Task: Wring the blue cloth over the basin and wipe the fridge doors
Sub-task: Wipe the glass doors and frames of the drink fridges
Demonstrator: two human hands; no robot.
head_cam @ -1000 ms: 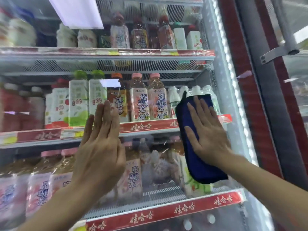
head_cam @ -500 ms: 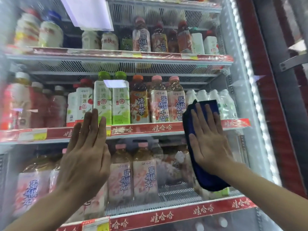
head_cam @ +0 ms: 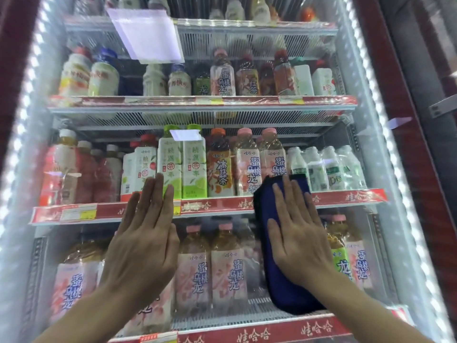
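Note:
The glass fridge door (head_cam: 385, 169) fills the view, with shelves of bottled drinks behind it. My right hand (head_cam: 296, 231) lies flat, fingers spread, pressing the dark blue cloth (head_cam: 282, 288) against the glass right of centre. The cloth hangs down below my palm to the lower shelf edge. My left hand (head_cam: 146, 241) rests flat and bare on the glass left of centre, fingers together and pointing up. No basin is in view.
A white paper sheet (head_cam: 148, 33) is stuck on the glass at the upper left, a small white label (head_cam: 185, 134) lower down. White LED strips run down both door edges. A dark red frame and a second door (head_cam: 425, 95) stand to the right.
My right hand has slid the cloth leftward across the glass, away from the door's right edge. The view has shifted left, showing the whole door. My left hand stays flat on the glass.

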